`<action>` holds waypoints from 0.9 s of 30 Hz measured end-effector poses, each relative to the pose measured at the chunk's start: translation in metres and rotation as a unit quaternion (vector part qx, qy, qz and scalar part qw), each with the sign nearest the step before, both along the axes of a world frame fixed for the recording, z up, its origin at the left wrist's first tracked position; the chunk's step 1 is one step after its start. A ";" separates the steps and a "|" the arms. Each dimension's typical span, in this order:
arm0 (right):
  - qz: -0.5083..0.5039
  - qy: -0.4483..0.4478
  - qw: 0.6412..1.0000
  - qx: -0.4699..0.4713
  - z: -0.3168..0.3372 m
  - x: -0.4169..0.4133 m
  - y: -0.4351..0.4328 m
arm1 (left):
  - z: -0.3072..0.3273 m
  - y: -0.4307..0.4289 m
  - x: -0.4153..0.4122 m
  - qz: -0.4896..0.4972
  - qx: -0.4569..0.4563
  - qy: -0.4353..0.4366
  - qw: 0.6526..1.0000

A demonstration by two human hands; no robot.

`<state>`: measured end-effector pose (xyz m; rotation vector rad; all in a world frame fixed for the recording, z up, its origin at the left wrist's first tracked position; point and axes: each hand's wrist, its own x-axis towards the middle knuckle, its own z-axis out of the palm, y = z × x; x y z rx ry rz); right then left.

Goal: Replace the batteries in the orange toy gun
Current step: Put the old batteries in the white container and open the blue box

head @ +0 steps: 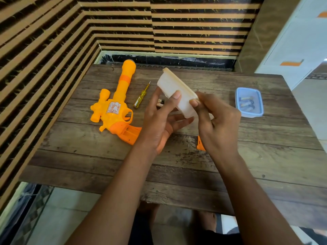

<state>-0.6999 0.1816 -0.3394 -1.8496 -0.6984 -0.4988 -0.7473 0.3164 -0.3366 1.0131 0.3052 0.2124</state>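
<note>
- The left hand (160,119) and right hand (217,121) are pinching a tilted white container (177,91) between them.
- The orange toy gun (115,106) is lying on the table (177,174) at nine o'clock from the hands.
- A screwdriver (140,97) is lying just beside the gun.
- A blue tub (249,102) is sitting at three o'clock.

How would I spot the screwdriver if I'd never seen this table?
On the wooden table, find the big orange toy gun on the left side. Just right of its barrel lies the screwdriver. It is the only slim tool, with a clear yellow handle and thin metal tip.
</note>
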 end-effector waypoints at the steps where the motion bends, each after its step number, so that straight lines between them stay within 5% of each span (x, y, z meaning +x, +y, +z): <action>1: -0.001 0.009 1.000 0.003 0.000 0.000 0.001 | 0.001 0.001 -0.001 0.000 0.004 0.003 1.000; 15: 0.052 0.209 0.964 0.158 0.001 0.004 0.007 | 0.006 0.004 -0.002 0.026 0.029 0.041 0.998; 22: 0.063 0.022 0.998 -0.013 -0.002 0.007 -0.003 | 0.011 0.008 -0.004 0.041 -0.051 0.048 0.997; 27: 0.059 -0.020 0.997 -0.042 -0.002 0.008 -0.002 | 0.009 0.013 -0.004 0.035 -0.067 0.045 0.996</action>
